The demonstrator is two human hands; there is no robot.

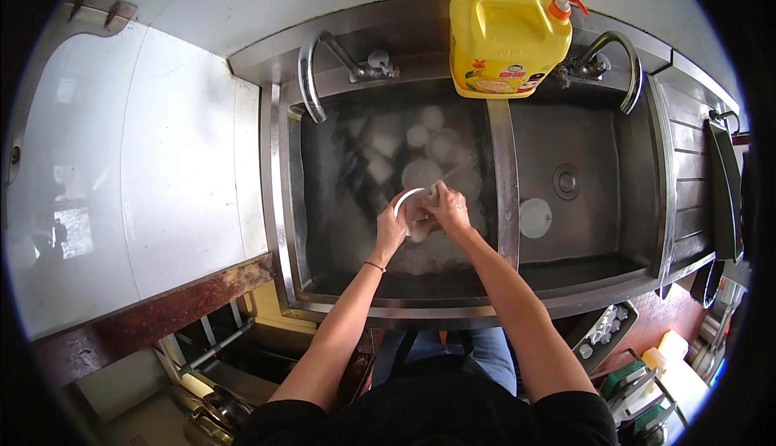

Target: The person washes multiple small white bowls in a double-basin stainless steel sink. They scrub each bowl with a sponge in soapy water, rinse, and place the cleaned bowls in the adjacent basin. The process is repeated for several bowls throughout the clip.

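Note:
My left hand (391, 228) grips the side of a white bowl (401, 200), which is tilted over the water in the left sink basin (345, 264). At the bowl's right side, my right hand (451, 209) holds a greyish cloth or scrubbing pad (433, 194) against it. Just what the fingers press on inside the bowl is hard to make out. Under the cloudy water lie several pale dishes, among them a round dish (421, 173) and a squarish one (380, 168), their outlines blurred.
A white round dish (535, 218) lies in the right basin (582, 143), near the drain (566, 181). Curved taps (308, 76) (633, 76) overhang both basins. A yellow pump jug (509, 40) stands at the back over the divider (504, 173). Below right sits a bin of cups (606, 328).

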